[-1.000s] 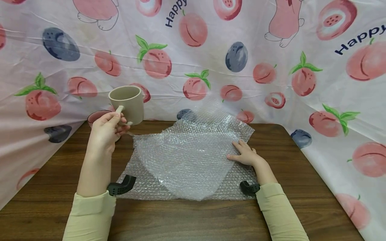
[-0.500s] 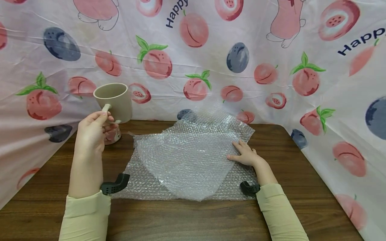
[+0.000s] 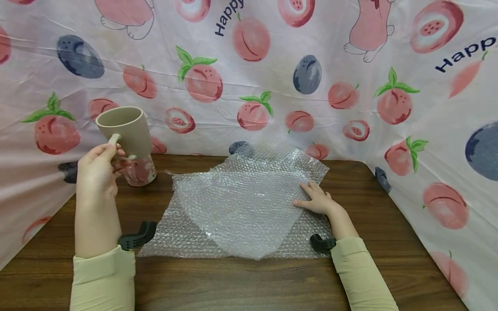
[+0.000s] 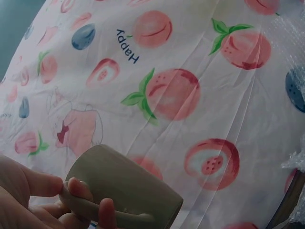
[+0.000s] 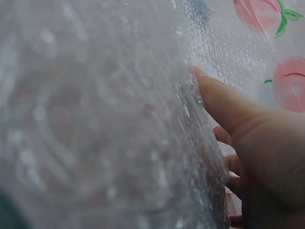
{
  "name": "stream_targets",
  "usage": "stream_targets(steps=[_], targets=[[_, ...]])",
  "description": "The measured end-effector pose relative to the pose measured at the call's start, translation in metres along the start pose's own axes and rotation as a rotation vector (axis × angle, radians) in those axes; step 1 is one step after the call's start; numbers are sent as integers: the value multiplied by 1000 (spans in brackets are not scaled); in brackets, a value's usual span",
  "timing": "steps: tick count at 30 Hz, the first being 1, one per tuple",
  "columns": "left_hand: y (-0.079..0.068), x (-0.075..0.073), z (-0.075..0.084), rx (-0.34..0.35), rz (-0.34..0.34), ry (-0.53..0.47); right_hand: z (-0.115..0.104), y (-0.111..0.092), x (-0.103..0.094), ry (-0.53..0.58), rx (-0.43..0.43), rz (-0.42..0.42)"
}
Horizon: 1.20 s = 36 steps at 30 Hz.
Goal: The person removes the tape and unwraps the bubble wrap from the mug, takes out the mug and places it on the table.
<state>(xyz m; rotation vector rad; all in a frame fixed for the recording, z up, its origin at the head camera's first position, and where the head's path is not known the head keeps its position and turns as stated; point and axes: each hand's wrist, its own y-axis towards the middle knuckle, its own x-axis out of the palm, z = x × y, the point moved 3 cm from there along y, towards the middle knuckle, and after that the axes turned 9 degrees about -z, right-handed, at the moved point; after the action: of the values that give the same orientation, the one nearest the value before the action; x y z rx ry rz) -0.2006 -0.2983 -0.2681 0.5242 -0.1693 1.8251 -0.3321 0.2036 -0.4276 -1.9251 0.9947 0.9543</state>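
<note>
High at the left of the head view, my left hand (image 3: 96,170) grips a beige mug (image 3: 134,134) by its handle, with thumb and fingers round it. The mug is upright and above the table; the left wrist view shows the beige mug (image 4: 119,183) from its side. A sheet of bubble wrap (image 3: 241,211) lies over the middle of the table, with part of it doubled over. My right hand (image 3: 317,200) rests on its right side, fingers spread. Close up in the right wrist view, the thumb of my right hand (image 5: 271,148) touches the bubble wrap (image 5: 105,119).
A pink patterned mug (image 3: 141,172) stands on the table behind the beige mug, partly hidden by it. The dark wooden table (image 3: 218,283) is enclosed by a fruit-print cloth (image 3: 268,43) at the back and sides. Black straps sit at both wrists.
My left hand has carried the beige mug to the left, uncovering more of the pink patterned mug behind. My right hand and the bubble wrap stay in the same place.
</note>
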Motion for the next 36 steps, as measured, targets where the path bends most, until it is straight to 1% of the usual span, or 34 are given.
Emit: stream_targets(steps=[5,8,14,17,23,31,36], targets=[[2,-8,4,18,44,-86,0,-1,0,1,1,1],[2,-13,6,13,79,-113,0,-1,0,1,1,-3],[2,-23,9,-25,158,-59,-1,-2,-1,5,1,-1],[3,-28,10,-37,171,-58,-1,-3,-1,6,0,2],[4,-37,11,-47,187,-95,-1,-3,0,-2,1,7],[3,-53,14,-52,239,-141,0,-1,0,-2,-2,8],[3,-61,16,-45,258,-202,-1,-2,0,-1,-3,9]])
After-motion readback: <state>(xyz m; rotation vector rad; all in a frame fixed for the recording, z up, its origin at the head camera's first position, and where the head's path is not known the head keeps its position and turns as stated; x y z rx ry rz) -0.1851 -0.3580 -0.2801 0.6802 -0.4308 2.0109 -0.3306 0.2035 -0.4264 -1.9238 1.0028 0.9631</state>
